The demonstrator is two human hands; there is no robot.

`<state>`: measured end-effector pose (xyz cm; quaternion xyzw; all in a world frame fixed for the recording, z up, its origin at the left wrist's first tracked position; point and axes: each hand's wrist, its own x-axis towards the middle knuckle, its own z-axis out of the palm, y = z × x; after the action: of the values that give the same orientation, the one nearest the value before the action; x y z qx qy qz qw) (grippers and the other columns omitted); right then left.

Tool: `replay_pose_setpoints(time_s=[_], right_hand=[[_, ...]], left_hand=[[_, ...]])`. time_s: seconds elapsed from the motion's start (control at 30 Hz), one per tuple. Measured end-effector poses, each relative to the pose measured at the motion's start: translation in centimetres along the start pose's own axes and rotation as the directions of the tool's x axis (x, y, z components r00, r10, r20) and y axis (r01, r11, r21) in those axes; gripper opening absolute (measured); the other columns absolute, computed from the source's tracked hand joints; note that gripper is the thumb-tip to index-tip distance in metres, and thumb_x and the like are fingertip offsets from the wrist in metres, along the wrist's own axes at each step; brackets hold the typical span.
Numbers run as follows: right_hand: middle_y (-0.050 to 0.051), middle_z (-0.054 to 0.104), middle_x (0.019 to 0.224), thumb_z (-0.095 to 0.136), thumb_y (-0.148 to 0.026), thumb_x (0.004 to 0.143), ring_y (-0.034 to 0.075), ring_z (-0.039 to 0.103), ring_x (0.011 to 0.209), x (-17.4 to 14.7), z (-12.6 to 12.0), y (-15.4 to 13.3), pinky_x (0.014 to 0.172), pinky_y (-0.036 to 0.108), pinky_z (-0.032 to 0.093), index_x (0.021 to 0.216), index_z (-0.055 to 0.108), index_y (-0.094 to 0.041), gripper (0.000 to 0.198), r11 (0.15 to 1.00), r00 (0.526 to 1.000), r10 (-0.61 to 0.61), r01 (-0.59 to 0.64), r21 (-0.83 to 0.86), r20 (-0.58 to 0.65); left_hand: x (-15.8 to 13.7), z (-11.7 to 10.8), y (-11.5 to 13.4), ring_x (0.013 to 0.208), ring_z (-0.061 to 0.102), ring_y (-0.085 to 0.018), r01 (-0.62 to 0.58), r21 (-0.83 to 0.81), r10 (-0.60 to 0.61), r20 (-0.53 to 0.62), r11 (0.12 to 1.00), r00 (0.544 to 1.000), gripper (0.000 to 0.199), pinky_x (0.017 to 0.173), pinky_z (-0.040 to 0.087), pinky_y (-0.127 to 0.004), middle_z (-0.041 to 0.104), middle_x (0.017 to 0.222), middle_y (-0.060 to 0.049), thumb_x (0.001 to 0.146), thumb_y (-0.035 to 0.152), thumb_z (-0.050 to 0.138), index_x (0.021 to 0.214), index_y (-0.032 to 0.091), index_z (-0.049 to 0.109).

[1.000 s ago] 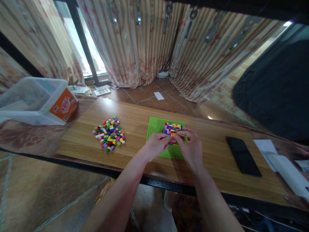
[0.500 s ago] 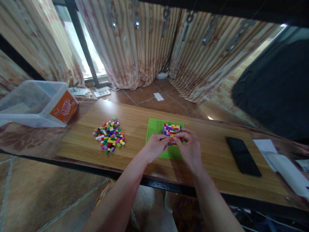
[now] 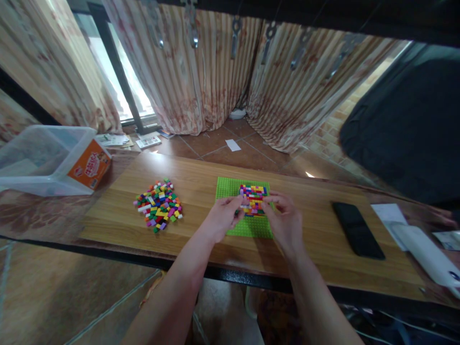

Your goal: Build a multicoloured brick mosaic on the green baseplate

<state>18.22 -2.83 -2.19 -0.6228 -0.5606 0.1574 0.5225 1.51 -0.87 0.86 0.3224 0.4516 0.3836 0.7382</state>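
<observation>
A block built of many-coloured toy bricks (image 3: 253, 195) stands on the green baseplate (image 3: 224, 187). My left hand (image 3: 223, 218) is at the build's left side, thumb and forefinger brought together against its edge. Across from it, my right hand (image 3: 285, 216) has thumb and forefinger closed in at the right edge. Parts of both sides are covered by the fingers, and any small brick between them is too small to make out. A pile of loose toy bricks (image 3: 160, 205) lies on the wooden board to the left.
The wooden board (image 3: 201, 187) bears the baseplate. A black phone (image 3: 357, 230) lies to the right, beside papers and a white object (image 3: 424, 254). A clear plastic bin (image 3: 46, 187) with an orange label stands at far left. Curtains (image 3: 215, 86) hang behind.
My hands have drawn apart from the middle of the build to its two sides, uncovering more of its front. The whole view has shifted slightly.
</observation>
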Motion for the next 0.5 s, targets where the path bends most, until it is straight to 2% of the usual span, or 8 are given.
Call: replay_pose_setpoints(time_s=[0.1,0.17,0.23,0.33,0.43,0.5], right_hand=[[0.007,0.07,0.103,0.065,-0.029,0.084,0.023,0.065,0.099,-0.2,0.2,-1.0,0.092,0.044,0.05,0.083,0.071,-0.022,0.009,0.996,0.996,-0.068,0.071,0.046,-0.056],[0.006,0.07,0.099,0.064,-0.027,0.086,0.021,0.066,0.096,-0.6,0.5,-1.7,0.087,0.04,0.052,0.083,0.071,-0.022,0.009,0.99,0.992,-0.115,0.119,0.079,-0.051],[0.005,0.07,0.097,0.063,-0.026,0.087,0.02,0.066,0.093,-1.0,0.8,-2.6,0.084,0.037,0.053,0.085,0.07,-0.022,0.008,0.982,0.986,-0.166,0.168,0.09,-0.03],[0.003,0.071,0.095,0.063,-0.024,0.089,0.018,0.067,0.091,-1.7,1.1,-3.8,0.082,0.034,0.054,0.089,0.07,-0.023,0.007,0.967,0.968,-0.247,0.243,0.08,0.036],[0.002,0.071,0.096,0.06,-0.023,0.091,0.017,0.067,0.092,-2.3,1.4,-4.7,0.084,0.033,0.053,0.094,0.069,-0.025,0.01,0.954,0.94,-0.298,0.287,0.091,0.167],[0.003,0.071,0.098,0.061,-0.024,0.091,0.017,0.067,0.092,-2.5,1.7,-4.9,0.084,0.033,0.053,0.099,0.069,-0.025,0.011,0.956,0.925,-0.292,0.279,0.086,0.244]], left_hand=[[0.0,-0.3,0.7,0.038,0.032,-0.002,0.072,-0.332,-0.066,0.029,0.941,0.997,0.032,0.034,0.015,-0.014,0.051,0.056,0.001,0.096,0.033,0.049,0.087,0.008,0.067],[0.1,-0.5,1.1,0.044,0.043,-0.003,0.101,-0.537,-0.088,0.051,0.838,0.995,0.037,0.035,0.025,-0.011,0.054,0.062,-0.003,0.099,0.031,0.042,0.086,0.006,0.065],[0.1,-0.5,1.3,0.054,0.054,-0.006,0.076,-0.666,-0.072,0.034,0.742,0.997,0.038,0.044,0.04,-0.011,0.059,0.069,-0.007,0.1,0.03,0.04,0.087,0.005,0.065],[-0.1,-0.3,1.4,0.07,0.063,-0.012,0.029,-0.738,-0.042,0.001,0.674,0.999,0.036,0.062,0.054,-0.018,0.065,0.079,-0.012,0.099,0.032,0.042,0.092,0.005,0.065],[-0.4,0.0,1.6,0.078,0.066,-0.015,0.029,-0.744,-0.035,0.008,0.667,0.999,0.038,0.073,0.057,-0.024,0.067,0.087,-0.014,0.098,0.035,0.043,0.097,0.005,0.067],[-0.5,0.1,1.6,0.083,0.067,-0.017,0.03,-0.741,-0.027,0.016,0.671,1.0,0.04,0.081,0.056,-0.027,0.069,0.09,-0.015,0.098,0.036,0.043,0.097,0.005,0.068]])
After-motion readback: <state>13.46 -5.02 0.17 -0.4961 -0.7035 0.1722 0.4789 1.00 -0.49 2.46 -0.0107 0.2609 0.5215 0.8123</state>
